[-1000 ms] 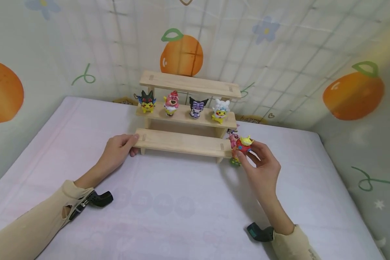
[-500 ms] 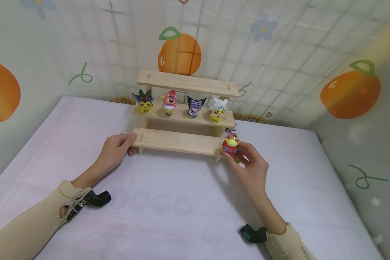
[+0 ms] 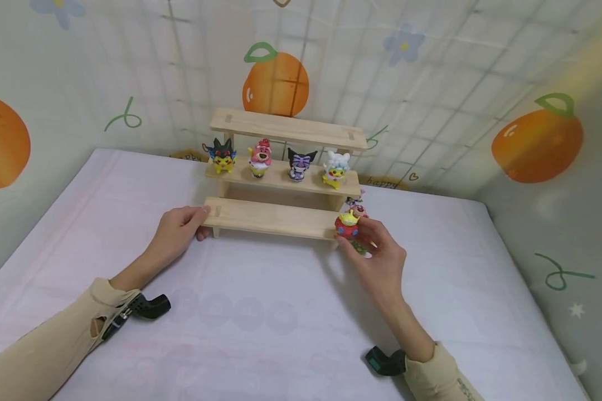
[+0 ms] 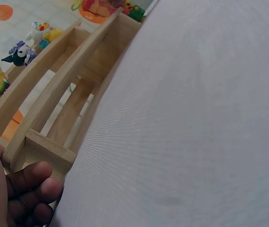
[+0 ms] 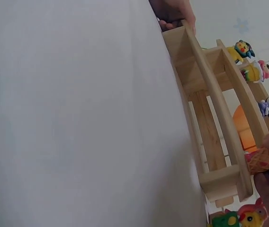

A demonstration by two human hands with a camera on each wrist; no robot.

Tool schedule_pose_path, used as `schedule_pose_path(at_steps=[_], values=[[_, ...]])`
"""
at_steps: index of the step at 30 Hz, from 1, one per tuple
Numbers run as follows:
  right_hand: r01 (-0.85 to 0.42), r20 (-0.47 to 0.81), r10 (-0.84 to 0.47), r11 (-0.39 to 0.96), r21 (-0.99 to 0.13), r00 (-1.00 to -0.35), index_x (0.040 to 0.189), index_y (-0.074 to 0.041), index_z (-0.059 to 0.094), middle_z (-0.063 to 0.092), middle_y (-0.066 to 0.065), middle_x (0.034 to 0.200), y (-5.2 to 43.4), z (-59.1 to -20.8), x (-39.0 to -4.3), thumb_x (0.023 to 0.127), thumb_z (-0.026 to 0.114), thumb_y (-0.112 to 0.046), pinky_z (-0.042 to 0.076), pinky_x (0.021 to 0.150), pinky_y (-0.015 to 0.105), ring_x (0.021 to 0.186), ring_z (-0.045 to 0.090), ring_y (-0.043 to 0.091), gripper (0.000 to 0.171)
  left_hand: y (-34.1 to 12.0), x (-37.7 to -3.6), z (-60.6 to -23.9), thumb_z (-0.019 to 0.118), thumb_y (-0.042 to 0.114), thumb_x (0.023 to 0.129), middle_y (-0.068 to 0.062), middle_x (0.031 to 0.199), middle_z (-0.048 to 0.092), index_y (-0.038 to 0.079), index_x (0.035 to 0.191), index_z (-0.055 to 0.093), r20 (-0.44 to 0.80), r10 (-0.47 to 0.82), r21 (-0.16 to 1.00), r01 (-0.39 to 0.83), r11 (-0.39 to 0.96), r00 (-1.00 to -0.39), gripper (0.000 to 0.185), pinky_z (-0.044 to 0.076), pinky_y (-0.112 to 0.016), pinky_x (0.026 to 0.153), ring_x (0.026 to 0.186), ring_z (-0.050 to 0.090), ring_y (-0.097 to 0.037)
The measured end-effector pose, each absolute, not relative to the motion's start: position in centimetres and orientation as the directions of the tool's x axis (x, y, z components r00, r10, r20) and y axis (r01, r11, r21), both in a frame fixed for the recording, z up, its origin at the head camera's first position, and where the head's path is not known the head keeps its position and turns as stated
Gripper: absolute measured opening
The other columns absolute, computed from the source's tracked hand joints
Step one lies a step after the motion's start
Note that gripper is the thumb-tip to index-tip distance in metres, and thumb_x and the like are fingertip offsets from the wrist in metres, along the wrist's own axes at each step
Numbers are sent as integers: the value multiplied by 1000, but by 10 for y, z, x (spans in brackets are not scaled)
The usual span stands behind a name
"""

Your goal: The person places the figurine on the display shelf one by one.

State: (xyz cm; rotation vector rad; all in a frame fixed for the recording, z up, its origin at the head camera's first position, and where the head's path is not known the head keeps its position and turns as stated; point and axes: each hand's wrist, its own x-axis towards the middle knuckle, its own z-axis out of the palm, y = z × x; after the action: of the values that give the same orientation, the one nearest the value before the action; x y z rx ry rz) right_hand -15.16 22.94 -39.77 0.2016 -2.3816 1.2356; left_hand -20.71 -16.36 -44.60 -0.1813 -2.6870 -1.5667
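Note:
A three-tier wooden display stand [image 3: 268, 217] stands at the back of the table. My left hand [image 3: 179, 224] grips the left end of its lowest shelf; the left wrist view shows curled fingers [image 4: 37, 177] there. My right hand [image 3: 381, 259] holds a small red figurine [image 3: 346, 225] with a yellow-green alien head, over the right end of that shelf. In the right wrist view its brown waffle-cone base [image 5: 263, 161] is pinched at the shelf's edge; whether it touches the wood I cannot tell.
On the middle shelf stand a dark-hooded yellow figurine [image 3: 223, 156], a pink bear figurine [image 3: 260, 159], a black-eared purple figurine [image 3: 299, 165] and a white-hooded yellow figurine [image 3: 335, 170]. More figurines [image 3: 358, 210] stand right of the stand, partly hidden by my right hand.
My right hand has moved left with the red figurine, from beside the stand to the right end of the lowest shelf. My left hand has kept its grip on the stand.

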Motion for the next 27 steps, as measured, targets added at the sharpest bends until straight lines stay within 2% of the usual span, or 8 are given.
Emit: schedule_pose_path(at_steps=[4, 9, 15, 22, 27], values=[[-358, 466, 64, 550, -754, -883, 125, -3, 70, 72, 8, 134, 223, -398, -154, 84, 89, -8, 57, 90, 21, 109, 74, 27, 45, -164, -208, -447, 48, 44, 112, -7, 73, 68, 3, 98, 74, 84, 88, 863, 116, 492, -993, 50, 42, -30, 71, 75, 58, -23], [-381, 465, 45, 507, -774, -884, 121, 0, 70, 75, 9, 126, 214, -398, -157, 82, 90, -2, 56, 90, 19, 105, 76, 26, 44, -165, -208, -448, 48, 45, 112, -7, 73, 67, 3, 98, 74, 75, 88, 862, 109, 495, -993, 52, 42, -30, 71, 75, 57, -23], [-400, 458, -17, 519, -755, -889, 124, -4, 68, 77, 9, 121, 202, -400, -161, 84, 90, -8, 55, 95, 19, 107, 77, 26, 45, -166, -208, -449, 47, 46, 112, -7, 74, 67, 3, 99, 73, 61, 88, 862, 97, 497, -994, 52, 42, -31, 70, 75, 56, -23], [-394, 429, -50, 502, -770, -902, 125, -5, 68, 76, 11, 123, 187, -398, -166, 85, 89, -10, 59, 93, 31, 109, 76, 26, 45, -165, -208, -448, 48, 46, 112, -7, 74, 67, 3, 99, 73, 54, 86, 868, 89, 488, -995, 51, 41, -32, 71, 76, 56, -23], [-402, 424, -71, 492, -772, -903, 125, -5, 68, 76, 10, 124, 176, -397, -168, 87, 88, -13, 60, 91, 34, 108, 76, 26, 44, -164, -208, -446, 47, 34, 112, -8, 74, 68, -1, 99, 73, 54, 82, 883, 86, 462, -995, 46, 44, -29, 75, 75, 59, -22]])
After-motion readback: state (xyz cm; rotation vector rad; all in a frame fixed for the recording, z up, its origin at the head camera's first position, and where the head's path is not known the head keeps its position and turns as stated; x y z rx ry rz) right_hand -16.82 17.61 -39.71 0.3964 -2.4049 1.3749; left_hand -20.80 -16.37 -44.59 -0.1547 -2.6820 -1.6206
